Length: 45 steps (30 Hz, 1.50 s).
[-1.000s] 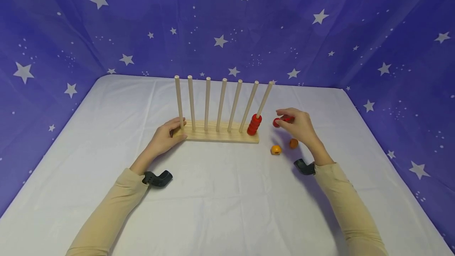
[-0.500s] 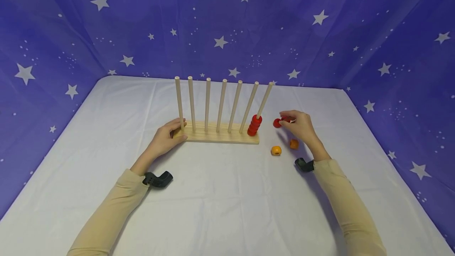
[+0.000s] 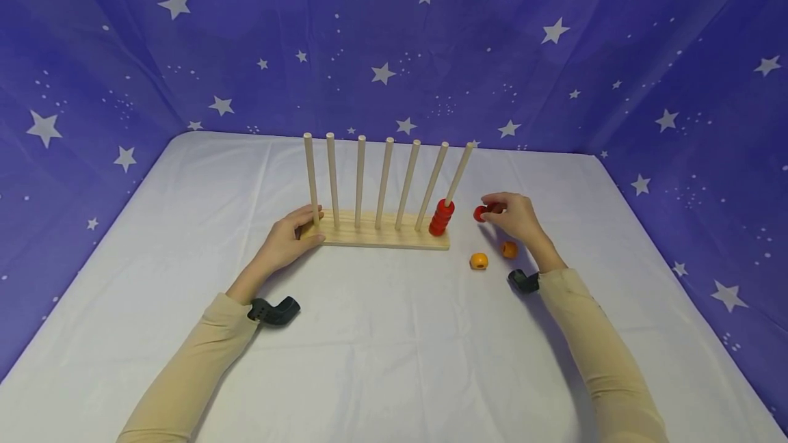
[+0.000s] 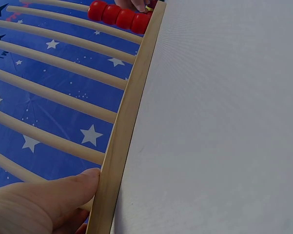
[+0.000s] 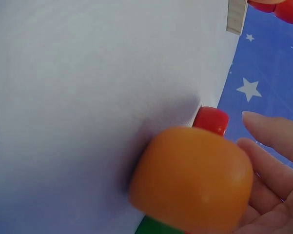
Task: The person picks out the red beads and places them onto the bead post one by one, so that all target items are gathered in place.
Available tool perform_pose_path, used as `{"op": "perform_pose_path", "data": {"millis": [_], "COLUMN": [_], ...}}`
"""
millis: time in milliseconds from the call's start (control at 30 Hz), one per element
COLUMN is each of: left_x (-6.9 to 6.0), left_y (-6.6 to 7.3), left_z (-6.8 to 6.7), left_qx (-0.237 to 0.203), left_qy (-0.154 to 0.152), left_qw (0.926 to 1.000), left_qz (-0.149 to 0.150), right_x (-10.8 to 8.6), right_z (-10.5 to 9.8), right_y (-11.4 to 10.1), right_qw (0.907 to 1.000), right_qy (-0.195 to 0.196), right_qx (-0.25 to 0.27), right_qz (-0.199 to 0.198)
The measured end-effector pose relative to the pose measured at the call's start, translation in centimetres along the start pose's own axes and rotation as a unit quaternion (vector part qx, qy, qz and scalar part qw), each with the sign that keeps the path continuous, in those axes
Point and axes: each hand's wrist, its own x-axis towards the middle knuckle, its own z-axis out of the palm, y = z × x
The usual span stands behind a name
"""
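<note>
A wooden peg stand (image 3: 382,238) with several upright rods stands on the white table, and red beads (image 3: 440,218) are stacked on its rightmost rod. My left hand (image 3: 286,238) grips the stand's left end; in the left wrist view its thumb (image 4: 70,190) lies against the base's edge. To the right of the stand, my right hand (image 3: 517,216) is held over loose beads, thumb and fingers apart. One red bead (image 3: 479,214) lies by its fingertips, and more red shows between thumb and fingers. The right wrist view has a red bead (image 5: 212,120) just off the fingertips.
Two orange beads, one nearer the stand (image 3: 479,261) and one by the right wrist (image 3: 509,249), lie on the white tablecloth (image 3: 394,347). A green piece (image 5: 158,226) peeks out below the near orange bead. Starry purple cloth (image 3: 345,39) hangs behind.
My right hand shifts slightly among the loose beads, its wrist moving a little left. The left hand and the stand keep their place.
</note>
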Motion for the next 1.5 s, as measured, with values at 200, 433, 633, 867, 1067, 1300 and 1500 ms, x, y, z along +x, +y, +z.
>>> {"op": "perform_pose_path", "data": {"millis": [200, 433, 633, 867, 1067, 1300, 1500], "left_x": [-0.07, -0.02, 0.01, -0.01, -0.02, -0.08, -0.02], "left_y": [0.08, 0.14, 0.07, -0.02, -0.03, -0.07, -0.12], "left_z": [0.00, -0.01, -0.01, -0.03, -0.04, -0.03, -0.04], "left_qx": [0.002, -0.002, 0.000, 0.003, 0.005, 0.006, 0.007], "left_qy": [-0.001, -0.001, -0.001, 0.001, 0.000, 0.002, 0.001], "left_qw": [1.0000, 1.0000, 1.0000, 1.0000, 1.0000, 1.0000, 0.9999], "left_qz": [-0.002, 0.000, 0.001, 0.004, 0.004, 0.005, 0.008], "right_x": [0.16, 0.29, 0.55, 0.55, 0.60, 0.68, 0.34], "right_z": [0.13, 0.28, 0.49, 0.57, 0.63, 0.72, 0.42], "right_y": [-0.12, 0.00, 0.13, -0.09, -0.16, -0.36, -0.47], "right_qw": [0.9999, 0.9998, 0.9989, 0.9981, 0.9975, 0.9971, 0.9979], "right_qy": [-0.009, -0.017, -0.027, -0.037, -0.036, -0.034, -0.030], "right_qx": [-0.006, -0.013, -0.036, -0.048, -0.061, -0.068, -0.058], "right_qz": [-0.001, -0.001, 0.015, 0.014, 0.005, -0.009, -0.002]}}
